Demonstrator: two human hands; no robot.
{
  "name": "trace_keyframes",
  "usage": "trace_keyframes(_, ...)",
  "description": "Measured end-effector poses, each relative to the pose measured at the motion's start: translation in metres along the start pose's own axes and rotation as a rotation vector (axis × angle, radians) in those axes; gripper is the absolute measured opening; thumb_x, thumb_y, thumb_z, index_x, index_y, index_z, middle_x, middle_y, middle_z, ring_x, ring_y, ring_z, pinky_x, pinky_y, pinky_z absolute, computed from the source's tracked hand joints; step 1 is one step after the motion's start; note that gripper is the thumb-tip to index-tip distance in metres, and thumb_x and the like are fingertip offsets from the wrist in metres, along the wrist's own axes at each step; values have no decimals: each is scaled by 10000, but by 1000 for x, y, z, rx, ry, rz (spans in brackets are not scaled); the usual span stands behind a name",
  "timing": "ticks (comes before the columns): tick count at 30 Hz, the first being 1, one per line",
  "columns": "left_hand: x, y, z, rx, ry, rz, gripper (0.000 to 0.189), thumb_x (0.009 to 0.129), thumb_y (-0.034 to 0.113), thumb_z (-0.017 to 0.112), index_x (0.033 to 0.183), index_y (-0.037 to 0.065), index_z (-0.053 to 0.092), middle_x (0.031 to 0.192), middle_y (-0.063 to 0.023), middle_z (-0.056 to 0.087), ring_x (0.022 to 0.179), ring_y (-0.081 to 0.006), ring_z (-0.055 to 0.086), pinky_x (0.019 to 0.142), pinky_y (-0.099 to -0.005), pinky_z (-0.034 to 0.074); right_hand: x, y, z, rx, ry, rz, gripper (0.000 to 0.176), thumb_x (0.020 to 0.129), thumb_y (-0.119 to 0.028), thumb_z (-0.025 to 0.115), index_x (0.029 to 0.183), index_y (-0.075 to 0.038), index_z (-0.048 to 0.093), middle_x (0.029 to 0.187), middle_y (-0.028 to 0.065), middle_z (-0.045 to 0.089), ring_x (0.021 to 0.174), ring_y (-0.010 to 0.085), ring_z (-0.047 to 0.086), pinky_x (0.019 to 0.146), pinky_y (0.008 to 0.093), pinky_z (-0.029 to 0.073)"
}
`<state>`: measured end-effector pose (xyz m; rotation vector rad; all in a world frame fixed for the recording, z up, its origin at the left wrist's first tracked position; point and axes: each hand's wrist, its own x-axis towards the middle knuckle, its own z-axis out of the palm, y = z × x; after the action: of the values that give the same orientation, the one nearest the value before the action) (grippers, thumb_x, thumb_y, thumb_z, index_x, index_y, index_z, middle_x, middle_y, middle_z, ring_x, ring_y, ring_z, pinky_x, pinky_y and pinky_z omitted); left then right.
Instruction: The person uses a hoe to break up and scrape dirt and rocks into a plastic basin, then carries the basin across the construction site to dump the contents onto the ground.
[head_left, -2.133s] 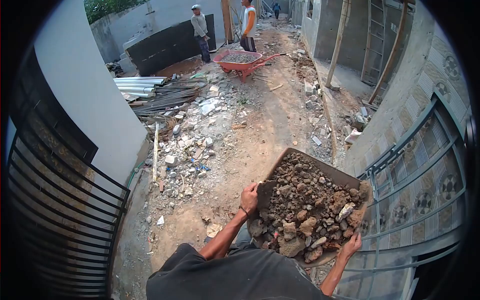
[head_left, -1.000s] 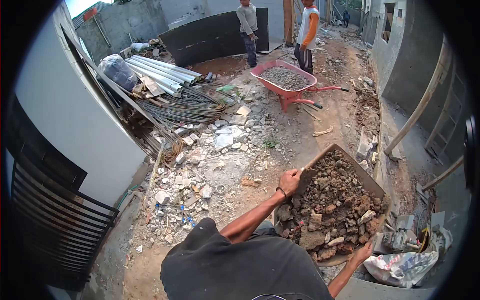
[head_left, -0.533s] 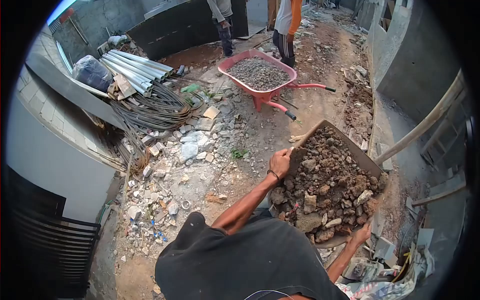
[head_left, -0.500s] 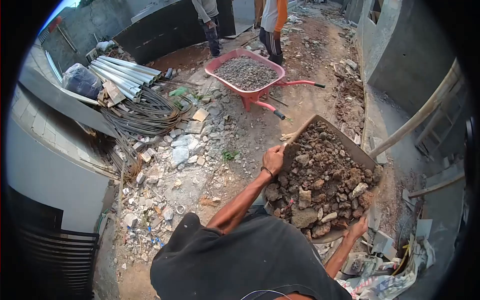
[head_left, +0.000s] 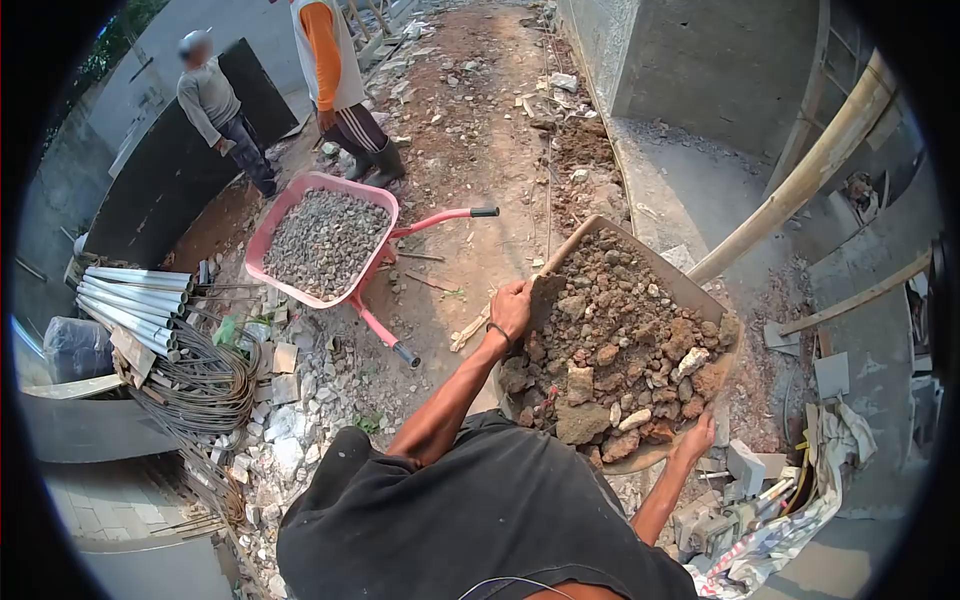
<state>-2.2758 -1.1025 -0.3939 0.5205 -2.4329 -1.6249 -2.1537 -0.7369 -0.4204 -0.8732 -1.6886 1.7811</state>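
My left hand (head_left: 511,310) clamps the left rim of the container (head_left: 682,287), holding rubble (head_left: 610,345); my right hand (head_left: 696,437) grips its lower right edge.

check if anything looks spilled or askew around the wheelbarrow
Broken rubble lies strewn beside the bundled rods, looking untidy. The wheelbarrow stands upright, its gravel inside; I see no obvious spill from it.

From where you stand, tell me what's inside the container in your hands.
The container holds brown clods and stones, with a few paler pieces on top. They cover its bottom, so anything beneath the top layer cannot be seen.
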Motion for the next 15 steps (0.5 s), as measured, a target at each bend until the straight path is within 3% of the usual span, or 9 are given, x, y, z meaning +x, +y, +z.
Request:
trace_keyframes(1, 18, -13, 32, -107, 61, 70, 411, 852, 370, 493, 706, -13, 523, 536, -141, 447, 510, -183, 421, 522, -370, 365, 19, 0, 7, 163, -66, 62, 358, 911, -309, 501, 1004, 25, 586, 908, 59, 590, 786, 150, 527, 690, 287, 430)
trace_keyframes(4, 98, 30, 56, -51, -20, 18, 395, 853, 360, 494, 728, -12, 542, 543, -136, 456, 521, -165, 439, 527, -356, 376, 81, -39, 76, 15, -30, -40, 355, 911, -309, 501, 997, 25, 585, 899, 57, 591, 788, 151, 528, 693, 285, 427)
trace_keyframes(8, 188, 69, 73, -171, 71, 15, 380, 869, 338, 494, 735, -13, 547, 543, -132, 456, 531, -140, 434, 526, -349, 375, 170, -68, 165, 97, -69, -25, 366, 916, -306, 491, 1034, 30, 578, 941, 70, 605, 822, 155, 540, 717, 290, 443)
trace_keyframes(9, 211, 73, 76, -235, 111, 50, 373, 876, 327, 492, 735, -14, 545, 547, -144, 451, 527, -154, 426, 521, -359, 368, 198, -64, 183, -34, -112, -68, 379, 921, -309, 483, 1055, 32, 579, 962, 74, 609, 843, 162, 549, 729, 300, 449)
trace_keyframes(12, 310, 74, 87, -127, 146, 1, 368, 880, 328, 490, 747, -8, 559, 561, -155, 463, 535, -161, 449, 528, -362, 371, 238, -100, 295, 151, -264, 20, 386, 921, -322, 482, 1041, 29, 588, 943, 66, 612, 837, 161, 546, 729, 303, 447)
trace_keyframes(15, 416, 73, 104, -183, 197, -12, 390, 883, 342, 490, 729, -12, 543, 566, -161, 467, 530, -184, 462, 531, -371, 372, 301, -82, 400, 17, -289, -82, 384, 923, -330, 479, 1007, 27, 590, 938, 66, 614, 816, 152, 548, 724, 298, 453)
